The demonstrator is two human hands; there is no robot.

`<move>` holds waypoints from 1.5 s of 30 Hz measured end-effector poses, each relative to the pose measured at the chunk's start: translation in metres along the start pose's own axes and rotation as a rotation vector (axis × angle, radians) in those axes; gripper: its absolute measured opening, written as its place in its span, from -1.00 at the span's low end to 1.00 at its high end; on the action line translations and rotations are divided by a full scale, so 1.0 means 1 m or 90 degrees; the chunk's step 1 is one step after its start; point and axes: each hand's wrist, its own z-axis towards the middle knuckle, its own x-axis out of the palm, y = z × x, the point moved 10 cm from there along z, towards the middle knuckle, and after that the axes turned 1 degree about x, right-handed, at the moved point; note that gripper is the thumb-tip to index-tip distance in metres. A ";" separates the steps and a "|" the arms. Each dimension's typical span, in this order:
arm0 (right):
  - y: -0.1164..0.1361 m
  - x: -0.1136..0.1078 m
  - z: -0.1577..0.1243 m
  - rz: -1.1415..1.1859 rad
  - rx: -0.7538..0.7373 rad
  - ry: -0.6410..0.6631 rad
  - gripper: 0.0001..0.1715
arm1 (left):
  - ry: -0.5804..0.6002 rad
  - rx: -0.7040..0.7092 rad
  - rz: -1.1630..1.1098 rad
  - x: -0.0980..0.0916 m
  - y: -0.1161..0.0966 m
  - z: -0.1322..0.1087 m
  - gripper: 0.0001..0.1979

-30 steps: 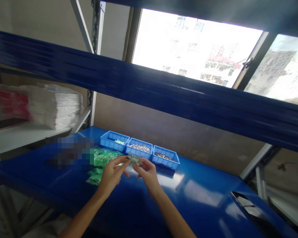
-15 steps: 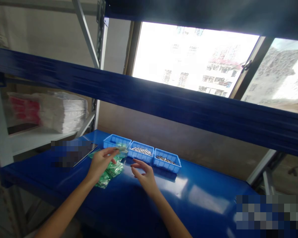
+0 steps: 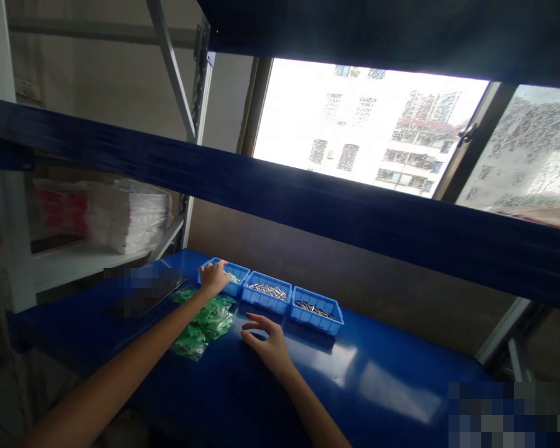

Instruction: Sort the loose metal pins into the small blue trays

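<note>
Indoors, a worker's left hand (image 3: pixel 213 278) reaches over a blue tray (image 3: pixel 234 288), fingers curled, though whether they grip anything cannot be told; small pale-green pieces (image 3: pixel 234 278) lie just beside its fingertips. Green packets (image 3: pixel 208 326) are heaped on the near side of that hand. The right hand (image 3: pixel 268 340), thumb and fingers parted around nothing, hovers above the table (image 3: pixel 378 379), with a tray of silver pins (image 3: pixel 268 290) just beyond it.

head-worn view, above and behind bare left hand (image 3: pixel 214 278) and right hand (image 3: pixel 269 341), near them, facing forward-down across glossy blue tabletop (image 3: pixel 378 348)
</note>
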 end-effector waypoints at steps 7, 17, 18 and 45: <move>0.004 0.002 -0.001 -0.019 0.023 0.016 -0.49 | 0.069 0.117 0.040 0.017 -0.013 -0.003 -0.60; 0.000 0.002 -0.001 -0.043 0.011 0.014 -0.59 | 0.041 0.262 -0.048 -0.029 -0.023 -0.050 -0.64; 0.000 0.002 -0.001 -0.045 0.011 0.014 -0.60 | 0.074 0.251 -0.038 -0.022 -0.022 -0.055 -0.64; -0.008 -0.019 0.001 0.060 0.064 -0.109 -0.44 | 0.094 0.154 -0.169 -0.024 -0.054 -0.097 -0.62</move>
